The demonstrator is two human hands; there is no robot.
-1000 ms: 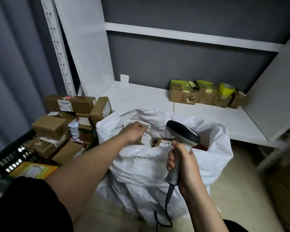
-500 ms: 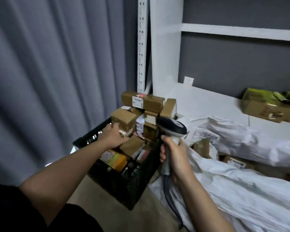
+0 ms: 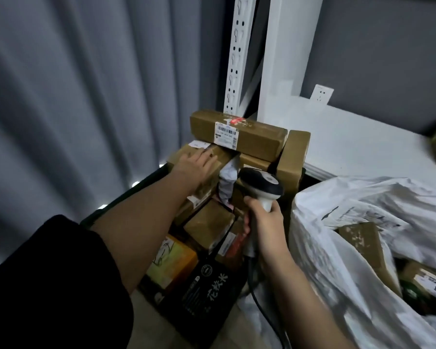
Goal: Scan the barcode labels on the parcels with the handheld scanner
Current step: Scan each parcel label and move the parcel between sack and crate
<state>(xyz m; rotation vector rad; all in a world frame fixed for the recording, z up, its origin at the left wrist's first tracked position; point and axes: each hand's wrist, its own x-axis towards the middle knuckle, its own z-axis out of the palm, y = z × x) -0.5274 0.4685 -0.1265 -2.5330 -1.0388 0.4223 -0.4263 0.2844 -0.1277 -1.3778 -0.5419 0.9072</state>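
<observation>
Gripping the handheld scanner in the right hand, laying the left hand flat, fingers straight, on a brown parcel in the stacked black crate.

Pointing the scanner head at the cartons below a long labelled parcel topping the pile; lying just beside the crate, under the white shelf, a white sack holding more parcels.
</observation>
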